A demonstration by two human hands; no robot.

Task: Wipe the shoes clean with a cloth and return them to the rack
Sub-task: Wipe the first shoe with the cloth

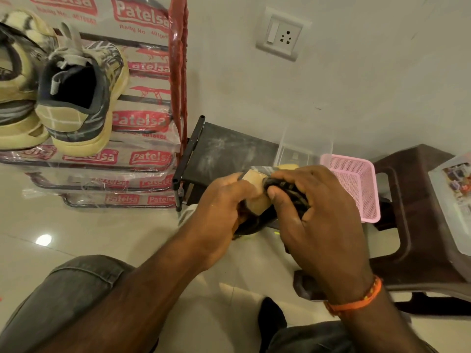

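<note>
Hands meet at centre right, above the tiled floor (76, 238); the left hand (224, 200) grips a cream-soled shoe (257, 197) by its end, fingers curled round it; the right hand (313, 215) bunches a dark cloth (285, 192) against that shoe, fingers closed on the fabric; far left, two striped sneakers (79, 98) sit on the plastic-wrapped rack (142, 159); a pink basket (356, 184) stands right, near a brown stool (420, 225).

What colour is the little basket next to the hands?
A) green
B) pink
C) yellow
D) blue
B: the mesh basket just beyond the right hand is pink, sitting beside the brown stool.
</note>
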